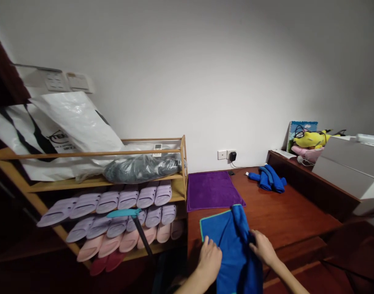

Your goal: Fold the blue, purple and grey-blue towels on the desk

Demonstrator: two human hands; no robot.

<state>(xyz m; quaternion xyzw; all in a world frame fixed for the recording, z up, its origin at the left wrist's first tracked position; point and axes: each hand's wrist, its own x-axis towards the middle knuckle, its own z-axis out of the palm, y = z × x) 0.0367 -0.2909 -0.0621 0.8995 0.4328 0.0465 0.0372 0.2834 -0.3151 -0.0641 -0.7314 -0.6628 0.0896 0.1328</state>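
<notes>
A blue towel [228, 249] with a green edge lies partly over the front of the wooden desk, its right side bunched into a fold. My left hand [209, 261] is closed on the towel's left edge, fingers curled. On the right, my right hand [263, 247] pinches the bunched side; its fingertips are partly hidden by the cloth. Just beyond the blue towel, a purple towel [213, 190] is spread flat on the desk. Several blue cloths [269, 179] lie in a small heap farther back to the right.
The reddish wooden desk [291, 216] stands against a white wall. To its left is a wooden shoe rack [184, 171] with lilac slippers [128, 197], pink slippers [130, 241] and white bags [79, 118]. A charger [232, 156] is plugged in behind. White drawers [346, 163] stand at right.
</notes>
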